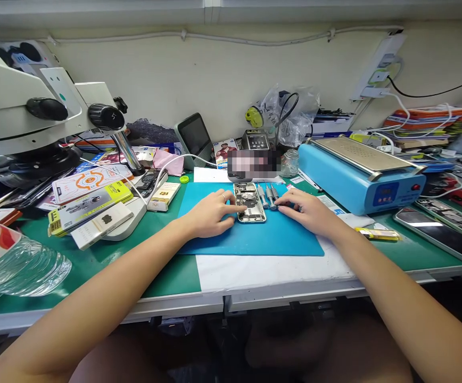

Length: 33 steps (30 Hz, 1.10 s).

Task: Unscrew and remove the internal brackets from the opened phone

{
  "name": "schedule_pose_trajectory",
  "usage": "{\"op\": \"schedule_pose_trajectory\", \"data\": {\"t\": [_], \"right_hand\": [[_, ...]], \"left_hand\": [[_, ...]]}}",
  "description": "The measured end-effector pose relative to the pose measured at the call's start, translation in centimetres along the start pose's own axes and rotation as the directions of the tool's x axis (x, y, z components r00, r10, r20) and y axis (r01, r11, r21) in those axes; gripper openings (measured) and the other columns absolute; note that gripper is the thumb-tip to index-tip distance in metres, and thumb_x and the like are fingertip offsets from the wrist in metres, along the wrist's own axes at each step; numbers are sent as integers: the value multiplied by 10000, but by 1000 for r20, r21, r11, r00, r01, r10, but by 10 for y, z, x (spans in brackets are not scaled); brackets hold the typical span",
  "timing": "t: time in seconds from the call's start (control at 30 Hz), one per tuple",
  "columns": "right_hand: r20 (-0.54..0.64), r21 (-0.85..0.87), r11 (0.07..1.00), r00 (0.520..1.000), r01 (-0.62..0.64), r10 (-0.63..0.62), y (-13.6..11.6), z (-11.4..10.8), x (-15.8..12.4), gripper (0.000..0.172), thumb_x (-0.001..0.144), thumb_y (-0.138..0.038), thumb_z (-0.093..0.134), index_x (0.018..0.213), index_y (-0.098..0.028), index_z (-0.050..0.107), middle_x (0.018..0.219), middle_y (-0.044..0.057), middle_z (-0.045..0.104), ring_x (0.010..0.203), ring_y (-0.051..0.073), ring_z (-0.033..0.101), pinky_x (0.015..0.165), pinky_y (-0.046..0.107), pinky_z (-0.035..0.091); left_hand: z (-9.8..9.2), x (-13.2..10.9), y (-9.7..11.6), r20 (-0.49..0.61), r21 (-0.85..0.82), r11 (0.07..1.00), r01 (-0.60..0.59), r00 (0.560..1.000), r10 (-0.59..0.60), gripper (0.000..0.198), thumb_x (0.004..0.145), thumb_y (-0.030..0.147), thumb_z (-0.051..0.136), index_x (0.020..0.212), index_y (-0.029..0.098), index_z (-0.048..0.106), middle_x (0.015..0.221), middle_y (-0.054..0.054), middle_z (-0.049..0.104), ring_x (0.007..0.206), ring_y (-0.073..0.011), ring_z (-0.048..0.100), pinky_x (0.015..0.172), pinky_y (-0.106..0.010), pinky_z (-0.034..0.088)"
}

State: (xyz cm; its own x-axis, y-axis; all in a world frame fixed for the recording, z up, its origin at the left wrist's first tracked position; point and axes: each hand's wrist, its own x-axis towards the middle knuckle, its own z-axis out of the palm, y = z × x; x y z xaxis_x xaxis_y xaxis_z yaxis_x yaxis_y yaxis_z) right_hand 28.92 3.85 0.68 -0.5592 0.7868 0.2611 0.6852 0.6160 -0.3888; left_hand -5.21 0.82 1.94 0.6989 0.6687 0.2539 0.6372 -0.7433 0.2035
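Note:
An opened smartphone (250,205) with its inner parts showing lies on a blue mat (250,239). My left hand (214,214) rests at its left edge, fingers apart, one fingertip touching the inside of the phone. To the phone's right, several slim screwdrivers (262,196) lie side by side on the mat. My right hand (303,211) is by them, its thumb and forefinger pinched at the near end of the rightmost screwdriver (272,198). Just beyond the phone, a dark object is partly blurred out.
A blue heating-plate machine (359,175) stands at the right, with phones (434,234) beside it. At the left are a microscope (27,117), stacked boxes (101,226) and a water bottle (23,260). Behind the mat stand a small screen (194,139) and a glass jar (289,162).

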Motion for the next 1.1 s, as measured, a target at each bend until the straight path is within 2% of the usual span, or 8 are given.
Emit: {"op": "schedule_pose_trajectory", "data": {"t": [0.1, 0.3, 0.6, 0.8, 0.93, 1.03, 1.1], "right_hand": [[0, -3, 1000, 1000, -3, 3, -1, 0, 0, 308, 1080, -409, 696, 1324, -223, 716, 1390, 108, 722, 1166, 249, 734, 1000, 475, 649], [8, 1, 1000, 1000, -4, 4, -1, 0, 1, 306, 1080, -411, 695, 1321, -222, 716, 1380, 107, 725, 1152, 245, 737, 989, 469, 653], [-3, -2, 1000, 1000, -10, 10, -4, 0, 0, 307, 1079, -412, 696, 1323, -226, 718, 1395, 108, 721, 1173, 252, 733, 1003, 476, 650], [-6, -16, 999, 1000, -30, 29, -7, -1, 0, 308, 1078, -412, 698, 1322, -224, 718, 1394, 108, 721, 1177, 254, 732, 1006, 479, 648], [6, -15, 999, 999, -51, 51, -8, -2, 0, 294, 1082, -411, 693, 1307, -222, 721, 1367, 104, 730, 1139, 240, 739, 983, 462, 654], [-1, -8, 998, 998, -65, 65, -9, -2, 1, 294, 1083, -415, 689, 1305, -224, 721, 1359, 103, 732, 1130, 238, 739, 977, 458, 655], [-10, -3, 997, 997, -73, 73, -9, -1, 2, 295, 1085, -419, 686, 1305, -227, 721, 1356, 102, 734, 1127, 238, 739, 977, 457, 655]], "left_hand": [[-1, 1, 5, 54, 67, 997, -35, 998, 32, 326, 1061, 391, 714, 1327, 202, 693, 1361, -98, 690, 1215, -260, 687, 1068, -511, 600], [-1, 2, 4, 76, 141, 990, -19, 997, 9, 348, 1066, 403, 706, 1351, 205, 683, 1362, -100, 688, 1207, -260, 689, 1052, -506, 606], [2, 2, 2, 61, 163, 986, -16, 998, 6, 343, 1070, 405, 703, 1351, 208, 685, 1349, -99, 695, 1182, -250, 700, 1031, -487, 620], [3, 2, 1, 11, 133, 991, 0, 1000, -2, 326, 1070, 408, 705, 1325, 206, 695, 1330, -96, 704, 1164, -242, 706, 1022, -478, 624], [3, 3, -5, -90, 87, 992, 95, 992, -88, 356, 1070, 418, 704, 1353, 204, 681, 1337, -99, 702, 1156, -242, 710, 1014, -477, 629], [2, 2, -13, -177, 37, 976, 214, 963, -204, 372, 1074, 423, 699, 1372, 203, 669, 1345, -102, 698, 1156, -243, 712, 1006, -472, 634], [0, 1, -19, -192, 6, 962, 271, 945, -265, 355, 1072, 424, 702, 1342, 194, 678, 1325, -99, 704, 1135, -236, 716, 984, -457, 641]]}}
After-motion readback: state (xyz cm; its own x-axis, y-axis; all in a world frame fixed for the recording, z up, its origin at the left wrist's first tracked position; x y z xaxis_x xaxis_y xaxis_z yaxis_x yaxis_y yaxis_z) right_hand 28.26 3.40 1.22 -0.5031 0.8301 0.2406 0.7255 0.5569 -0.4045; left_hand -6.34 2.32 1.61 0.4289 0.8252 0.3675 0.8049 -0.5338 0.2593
